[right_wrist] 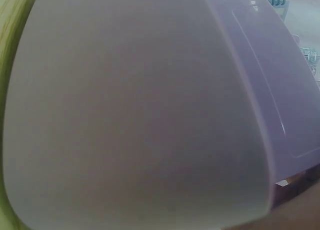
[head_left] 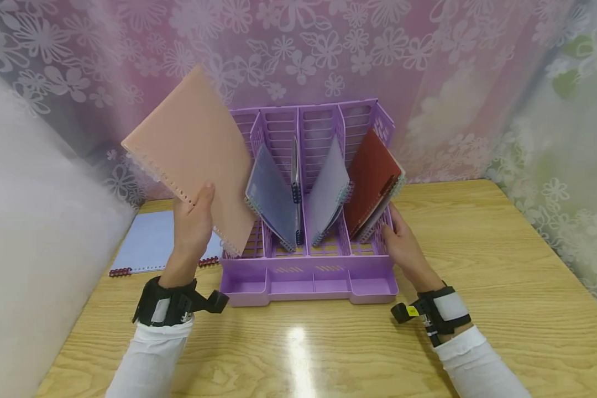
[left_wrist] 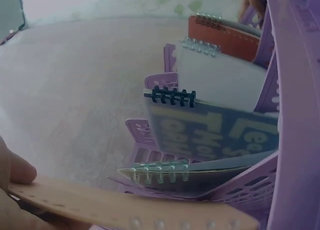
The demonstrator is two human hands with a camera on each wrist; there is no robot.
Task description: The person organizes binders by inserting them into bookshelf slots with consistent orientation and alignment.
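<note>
In the head view my left hand [head_left: 193, 221] pinches a peach ring-bound notebook [head_left: 194, 138] by its punched edge, thumb on the cover. The notebook is tilted, with its lower corner at the leftmost compartment of a purple desk rack [head_left: 305, 265]. In the left wrist view the peach notebook [left_wrist: 125, 207] runs edge-on along the bottom. My right hand [head_left: 405, 246] grips the rack's right side wall. Other compartments hold a blue notebook [head_left: 273, 196], a dark-ringed notebook [head_left: 296, 166], a pale grey notebook [head_left: 328, 193] and a red-brown notebook [head_left: 370, 182].
A pale blue notebook [head_left: 146, 240] with dark red rings lies on the wooden table [head_left: 487, 287] left of the rack, partly behind my left hand. A flowered curtain [head_left: 318, 50] hangs behind. Small trays [head_left: 288, 284] line the rack's front.
</note>
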